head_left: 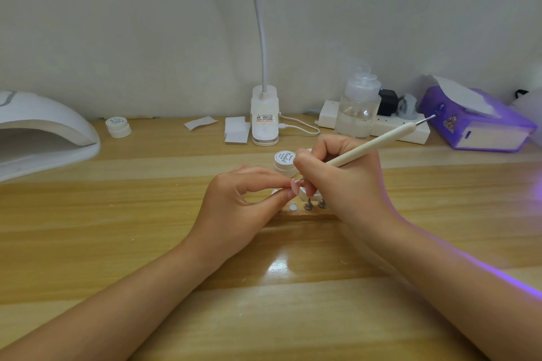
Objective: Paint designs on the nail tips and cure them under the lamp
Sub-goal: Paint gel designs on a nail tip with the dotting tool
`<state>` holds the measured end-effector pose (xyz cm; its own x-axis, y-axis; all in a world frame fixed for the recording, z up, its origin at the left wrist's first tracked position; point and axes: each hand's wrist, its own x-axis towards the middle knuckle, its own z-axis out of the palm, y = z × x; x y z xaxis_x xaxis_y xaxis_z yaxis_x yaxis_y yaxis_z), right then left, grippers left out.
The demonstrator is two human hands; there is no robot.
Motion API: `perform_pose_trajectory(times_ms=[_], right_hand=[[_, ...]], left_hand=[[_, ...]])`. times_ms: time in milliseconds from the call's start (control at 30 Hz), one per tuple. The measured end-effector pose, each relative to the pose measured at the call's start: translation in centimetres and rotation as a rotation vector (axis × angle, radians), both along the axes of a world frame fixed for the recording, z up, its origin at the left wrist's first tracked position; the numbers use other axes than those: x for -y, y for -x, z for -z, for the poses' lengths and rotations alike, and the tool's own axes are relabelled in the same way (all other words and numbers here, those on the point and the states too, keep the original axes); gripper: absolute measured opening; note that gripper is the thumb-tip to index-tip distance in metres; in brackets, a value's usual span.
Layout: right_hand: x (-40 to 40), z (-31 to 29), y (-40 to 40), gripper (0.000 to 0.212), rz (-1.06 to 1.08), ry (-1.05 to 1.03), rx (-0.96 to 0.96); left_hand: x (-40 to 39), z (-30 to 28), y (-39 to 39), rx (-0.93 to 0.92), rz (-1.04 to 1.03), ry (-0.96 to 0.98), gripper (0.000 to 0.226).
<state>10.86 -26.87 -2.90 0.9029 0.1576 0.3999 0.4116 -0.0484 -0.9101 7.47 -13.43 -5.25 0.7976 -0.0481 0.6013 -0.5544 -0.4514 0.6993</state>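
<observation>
Left hand (243, 199) low over the pale striped wooden tabletop (117, 243), thumb and forefinger curled, pinching a small pale pink nail tip (292, 184). Right hand (340, 179) just beside it, fingers wrapped round a slim cream-coloured dotting pen (378, 143) held like a pencil, lower end touching the pinched nail tip, metal upper end slanting up to the right. Directly under the hands, a low wooden holder strip (308, 216) carrying a small white round pad (292, 207) and two small metal stands (308, 204). Behind the fingers, a small white round gel pot with a printed lid (284, 162); a second matching pot (118, 127) well apart at the back left. Large white domed curing lamp (44, 132) at the far left edge, opening facing right. Against the wall: white clip-base gooseneck desk lamp (264, 114), white paper pieces (236, 129), clear plastic pump bottle (357, 108) standing before a white power strip (410, 129), purple tissue box (481, 126) at the far right.
</observation>
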Motion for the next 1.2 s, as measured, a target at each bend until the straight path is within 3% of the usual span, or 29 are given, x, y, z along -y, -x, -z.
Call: perform_pose_trajectory(times_ms=[800, 1200], right_hand=[[-0.03, 0.11, -0.03, 0.029, 0.013, -0.001, 0.003], [-0.09, -0.3, -0.21, 0.033, -0.008, -0.147, -0.098]], left_hand=[[-0.01, 0.1, -0.06, -0.002, -0.005, 0.001, 0.015], [0.03, 0.14, -0.05, -0.011, -0.021, 0.036, 0.015]])
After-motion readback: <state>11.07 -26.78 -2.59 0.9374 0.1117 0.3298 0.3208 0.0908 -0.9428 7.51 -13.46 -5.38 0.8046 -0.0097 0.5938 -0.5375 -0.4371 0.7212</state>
